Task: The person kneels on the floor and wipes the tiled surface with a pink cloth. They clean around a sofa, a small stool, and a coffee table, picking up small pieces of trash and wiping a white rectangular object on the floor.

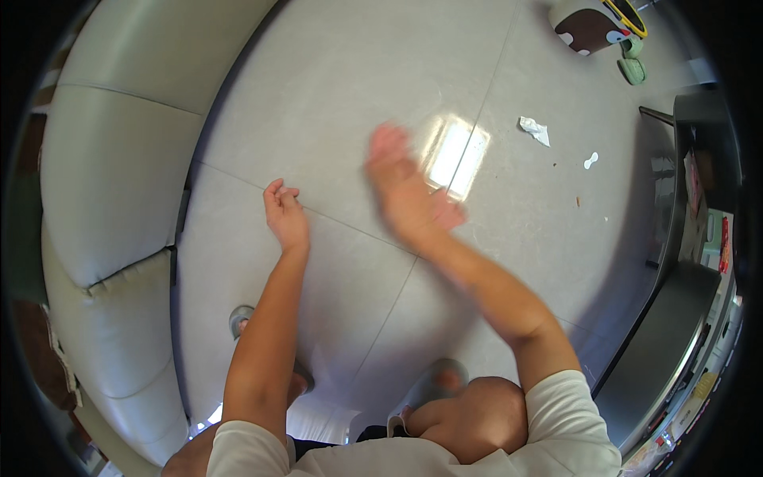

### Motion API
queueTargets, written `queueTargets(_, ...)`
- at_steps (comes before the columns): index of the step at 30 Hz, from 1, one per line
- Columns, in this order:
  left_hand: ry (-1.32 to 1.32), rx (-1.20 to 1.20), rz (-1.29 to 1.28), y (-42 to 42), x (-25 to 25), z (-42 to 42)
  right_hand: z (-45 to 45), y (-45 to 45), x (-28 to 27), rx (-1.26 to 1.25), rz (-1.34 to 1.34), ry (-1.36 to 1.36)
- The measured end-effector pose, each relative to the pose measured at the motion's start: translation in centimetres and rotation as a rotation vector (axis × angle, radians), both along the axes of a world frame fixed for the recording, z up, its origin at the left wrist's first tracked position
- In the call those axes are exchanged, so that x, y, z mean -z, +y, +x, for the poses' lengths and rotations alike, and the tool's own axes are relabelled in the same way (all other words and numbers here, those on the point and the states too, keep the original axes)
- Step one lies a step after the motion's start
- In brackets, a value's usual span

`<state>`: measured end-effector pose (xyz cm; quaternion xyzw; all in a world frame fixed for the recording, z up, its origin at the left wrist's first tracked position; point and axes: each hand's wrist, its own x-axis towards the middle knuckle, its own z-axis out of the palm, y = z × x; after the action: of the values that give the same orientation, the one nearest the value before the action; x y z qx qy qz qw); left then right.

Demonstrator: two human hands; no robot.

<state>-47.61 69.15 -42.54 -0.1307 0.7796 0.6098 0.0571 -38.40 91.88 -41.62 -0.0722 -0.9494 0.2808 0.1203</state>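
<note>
My left hand hangs over the grey tiled floor, its fingers loosely bent and nothing visible in them. Farther right, my right hand is blurred by motion, with the thumb spread away from the fingers; I see no object in it. Beyond that hand, a crumpled white tissue lies on the tiles. Near it are a small white piece with two rounded ends, a thin brown scrap and a few tiny crumbs. Neither hand touches any of these.
A pale leather sofa runs along the left. On the right stands a dark cabinet with items on it. At the far right are a cartoon-faced bin with a yellow rim and green slippers. Slippered feet are below me.
</note>
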Motion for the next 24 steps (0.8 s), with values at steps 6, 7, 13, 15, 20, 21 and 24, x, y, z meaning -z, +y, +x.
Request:
queueTargets(6, 0.062, -0.001, -0.052, -0.5, 0.2, 0.0, -2.8, -7.2, -1.7, -0.254, 0.471, 0.08)
queueTargets(7, 0.084, 0.008, -0.114, -0.8, 0.3, 0.0, -4.0, -5.1, -1.3, -0.102, 0.426, 0.05)
queueTargets(13, 0.09, 0.264, -0.13, 3.7, -1.9, 1.1, -1.7, 15.8, -0.9, 0.462, 0.435, -0.01)
queueTargets(15, 0.094, 0.322, -0.098, 6.1, -1.8, 2.0, 0.3, 17.8, -1.6, 0.518, 0.354, -0.001)
queueTargets(20, 0.155, 0.392, -0.081, 7.4, -1.6, 4.8, 10.3, 2.2, -5.4, 0.099, 0.312, -0.114)
queueTargets(21, 0.175, 0.408, -0.099, 8.0, -1.5, 5.4, 13.5, -0.4, -5.1, 0.018, 0.357, -0.072)
queueTargets(24, 0.252, 0.48, -0.096, 11.2, -1.3, 6.7, 19.7, 0.3, -3.4, -0.193, 0.233, 0.044)
